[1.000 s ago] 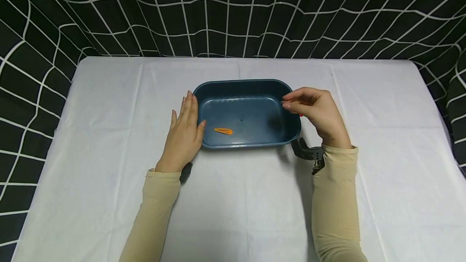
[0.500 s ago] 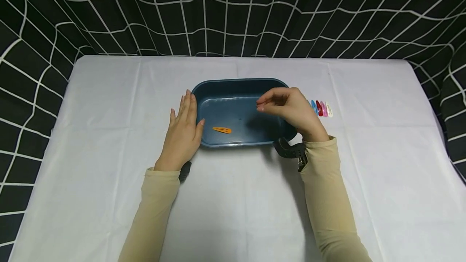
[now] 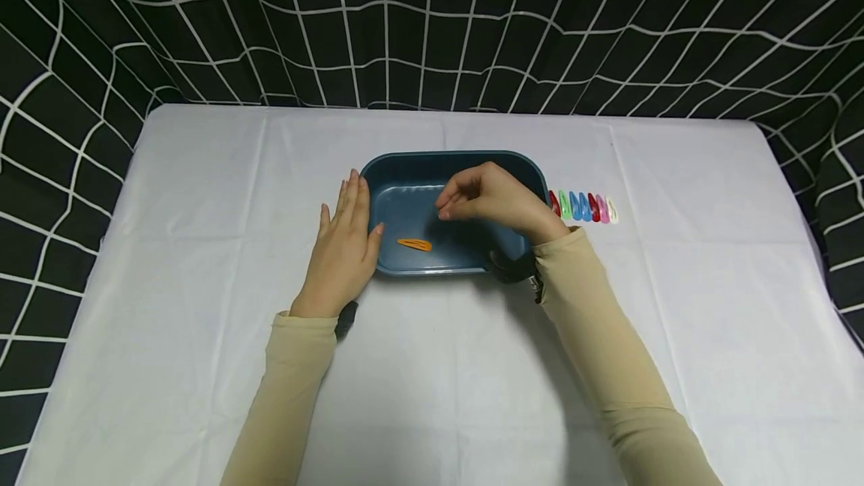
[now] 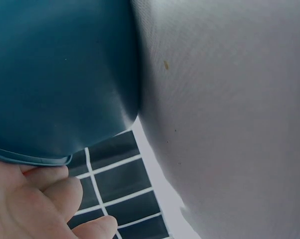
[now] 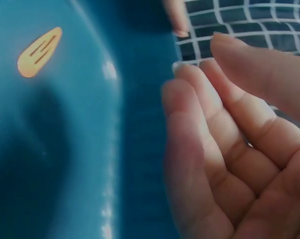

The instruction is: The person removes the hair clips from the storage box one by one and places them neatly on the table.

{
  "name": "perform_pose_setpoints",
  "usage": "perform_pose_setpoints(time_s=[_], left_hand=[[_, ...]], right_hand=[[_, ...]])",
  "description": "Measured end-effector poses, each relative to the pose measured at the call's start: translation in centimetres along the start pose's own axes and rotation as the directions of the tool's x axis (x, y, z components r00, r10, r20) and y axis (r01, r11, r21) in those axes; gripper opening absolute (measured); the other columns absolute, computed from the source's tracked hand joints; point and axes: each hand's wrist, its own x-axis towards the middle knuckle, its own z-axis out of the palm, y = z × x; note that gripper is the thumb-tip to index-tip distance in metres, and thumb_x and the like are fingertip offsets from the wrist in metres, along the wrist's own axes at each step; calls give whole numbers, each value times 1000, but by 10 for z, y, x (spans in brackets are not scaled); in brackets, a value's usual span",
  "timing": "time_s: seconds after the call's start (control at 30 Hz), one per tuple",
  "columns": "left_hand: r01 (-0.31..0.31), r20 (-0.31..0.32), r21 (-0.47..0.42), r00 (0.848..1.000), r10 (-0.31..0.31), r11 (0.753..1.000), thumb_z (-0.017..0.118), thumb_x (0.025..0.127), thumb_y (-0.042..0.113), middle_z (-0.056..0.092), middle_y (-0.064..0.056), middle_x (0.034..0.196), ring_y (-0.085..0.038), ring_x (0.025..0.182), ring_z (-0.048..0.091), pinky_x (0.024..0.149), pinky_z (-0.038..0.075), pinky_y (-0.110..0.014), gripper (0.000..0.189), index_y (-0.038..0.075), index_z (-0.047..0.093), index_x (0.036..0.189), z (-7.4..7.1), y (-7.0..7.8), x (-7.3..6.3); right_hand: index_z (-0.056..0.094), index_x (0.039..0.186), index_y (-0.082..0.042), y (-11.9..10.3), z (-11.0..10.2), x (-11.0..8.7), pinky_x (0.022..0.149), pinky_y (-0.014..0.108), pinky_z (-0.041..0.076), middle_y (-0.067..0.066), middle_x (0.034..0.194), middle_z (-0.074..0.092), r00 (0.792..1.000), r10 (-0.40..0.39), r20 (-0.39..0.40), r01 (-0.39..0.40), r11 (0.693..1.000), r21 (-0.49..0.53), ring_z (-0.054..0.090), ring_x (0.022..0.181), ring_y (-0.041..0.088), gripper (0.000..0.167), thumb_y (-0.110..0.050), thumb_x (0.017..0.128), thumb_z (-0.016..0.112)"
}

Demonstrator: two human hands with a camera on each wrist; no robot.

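A blue oblong plastic basin (image 3: 445,273) stands on the white cloth. Its left end has my left hand (image 3: 340,250) against it, fingers straight along the rim; in the left wrist view those fingers (image 4: 63,191) touch the rim's underside. An orange snap hair clip (image 3: 415,244) lies on the basin floor near the front left, also seen in the right wrist view as an orange clip (image 5: 39,52). Over the basin's middle hovers my right hand (image 3: 496,201), fingers bent loosely. The right wrist view shows a gap between thumb and fingers, with nothing held there.
Just right of the basin, a row of several coloured hair clips (image 3: 585,206) lies on the cloth: red, green, blue, pink and white among them. The white-covered table (image 3: 202,171) is bordered by a black sheet with white grid lines (image 3: 432,36).
My right hand has moved left from the basin's right rim to above its middle, uncovering the row of clips. The left hand has kept its place on the rim.
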Motion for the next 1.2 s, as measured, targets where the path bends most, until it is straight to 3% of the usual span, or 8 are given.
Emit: perform_pose_setpoints(time_s=[0.23, 0.57, 0.7, 0.97, 1.07, 1.2], left_hand=[[7, 4, 4, 1000, -7, 1000, 47, 99, 20, 5, -18, 156, -31, 143, 9, 108, 11, -60, 64, -8, 15, 147, 0, -1, -1], [6, 4, -1, 1000, -6, 1000, 47, 99, 20, 5, -17, 156, -31, 143, 9, 108, 12, -60, 63, -8, 15, 147, 3, -3, -2], [-2, 5, -1, 1000, 2, 1000, 45, 100, 22, 5, -17, 156, -31, 143, 9, 108, 11, -60, 63, -8, 15, 147, 3, -2, -2], [-14, -7, -3, 1000, 14, 1000, 44, 100, 22, 4, -17, 156, -29, 143, 7, 108, 11, -60, 62, -8, 15, 147, 1, -2, 0], [-13, -11, -1, 1000, 13, 1000, 45, 100, 21, 5, -18, 156, -30, 143, 8, 108, 12, -60, 62, -8, 15, 147, 1, -1, 0], [-13, -10, 0, 1000, 13, 1000, 46, 99, 21, 6, -18, 156, -31, 143, 9, 107, 13, -60, 63, -8, 16, 147, 1, -1, 0]], right_hand=[[67, 97, 10, 1, 6, 27, 75, 31, 52, 10, 85, 71, 980, 51, 194, -55, 998, 16, 67, 82, 19, 15, 4, 82, 66], [69, 92, 7, 9, 17, 56, 64, 24, 49, 11, 82, 71, 943, 118, 312, -95, 992, -89, 62, 70, 10, 13, 6, 79, 68], [70, 88, 5, 11, 25, 60, 62, 23, 48, 11, 80, 71, 933, 159, 322, -109, 980, -169, 60, 66, 10, 11, 6, 77, 69], [71, 77, -7, 7, 34, 61, 73, 29, 49, 1, 76, 70, 948, 160, 274, -36, 912, -408, 61, 75, 15, 8, -4, 74, 78], [70, 74, -8, 6, 36, 62, 72, 29, 48, -1, 73, 69, 949, 138, 285, 7, 891, -455, 60, 74, 15, 10, -7, 73, 80], [68, 72, -9, 5, 38, 62, 67, 27, 47, -1, 70, 69, 940, 136, 314, 27, 884, -466, 61, 69, 14, 13, -7, 72, 81]])
